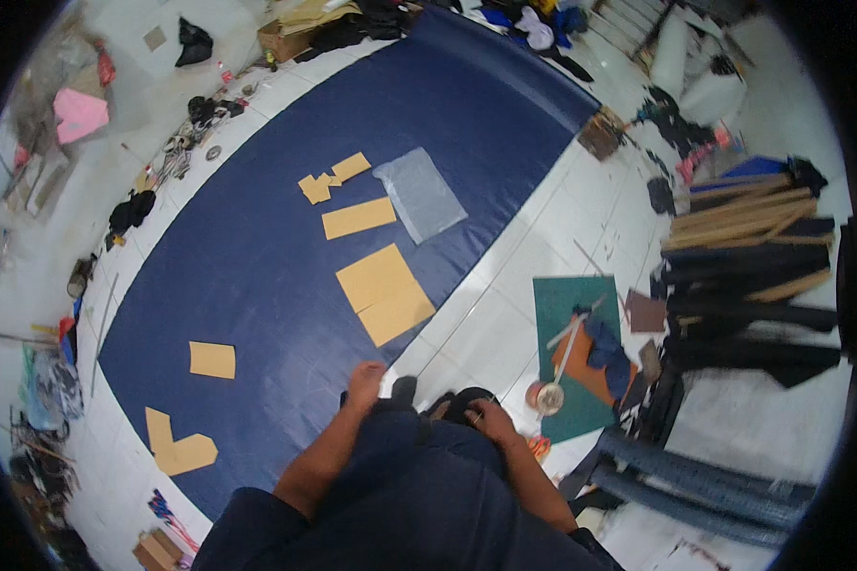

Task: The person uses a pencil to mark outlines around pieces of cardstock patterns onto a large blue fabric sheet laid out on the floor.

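1 dark shirt (428,495) | 2 hands (364,384) (488,419), grip unclear | 1 blue sheet (267,285) | 1 L-shaped tan piece (174,457)

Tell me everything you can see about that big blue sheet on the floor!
The blue sheet is large, dark and smooth, with a soft shine, like vinyl or coated cloth. It lies mostly flat on the white tiled floor, its far end apparently wound into a roll. Several tan card pieces and some cloudy plastic lie on it. The left hand is near its edge; I can't tell whether they touch.
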`<state>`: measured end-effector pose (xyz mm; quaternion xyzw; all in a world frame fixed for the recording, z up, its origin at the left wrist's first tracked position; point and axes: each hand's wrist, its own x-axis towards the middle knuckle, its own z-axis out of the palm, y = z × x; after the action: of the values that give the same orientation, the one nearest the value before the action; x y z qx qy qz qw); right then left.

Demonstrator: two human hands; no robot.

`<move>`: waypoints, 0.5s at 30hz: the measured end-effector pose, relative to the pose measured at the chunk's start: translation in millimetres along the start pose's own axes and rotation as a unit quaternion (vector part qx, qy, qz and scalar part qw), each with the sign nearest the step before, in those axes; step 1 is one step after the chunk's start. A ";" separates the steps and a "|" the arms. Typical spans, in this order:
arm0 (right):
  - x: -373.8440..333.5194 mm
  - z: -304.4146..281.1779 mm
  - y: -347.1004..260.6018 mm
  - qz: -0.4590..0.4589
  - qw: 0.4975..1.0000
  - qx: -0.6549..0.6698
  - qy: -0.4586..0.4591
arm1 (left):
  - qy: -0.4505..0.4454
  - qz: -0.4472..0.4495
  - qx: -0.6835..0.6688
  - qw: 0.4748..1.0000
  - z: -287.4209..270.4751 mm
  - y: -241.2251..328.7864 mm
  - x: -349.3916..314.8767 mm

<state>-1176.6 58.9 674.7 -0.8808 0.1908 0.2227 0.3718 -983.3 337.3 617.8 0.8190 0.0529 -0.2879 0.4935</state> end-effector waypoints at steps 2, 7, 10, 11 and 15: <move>37.3 -42.3 -8.2 -0.035 0.999 -0.022 -0.034 | -0.111 -0.053 -0.104 0.987 44.3 41.1 10.8; 138.4 -155.4 7.4 -0.132 0.983 -0.055 -0.120 | -0.037 -0.031 0.032 0.998 89.3 83.3 40.7; 217.4 -204.9 42.3 -0.255 0.914 -0.207 -0.239 | -0.080 0.026 0.204 0.975 119.6 92.4 45.2; 243.7 -219.0 41.8 -0.274 0.886 -0.253 -0.277 | -0.086 0.045 0.166 0.981 143.2 72.1 42.3; 278.0 -297.0 3.0 -0.181 0.875 -0.219 -0.392 | -0.103 -0.145 0.182 0.967 186.5 155.8 32.6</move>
<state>-873.5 -210.2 709.9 -0.7994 -0.1867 0.5145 0.2477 -976.7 95.4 657.2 0.8446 0.0667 -0.4440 0.2918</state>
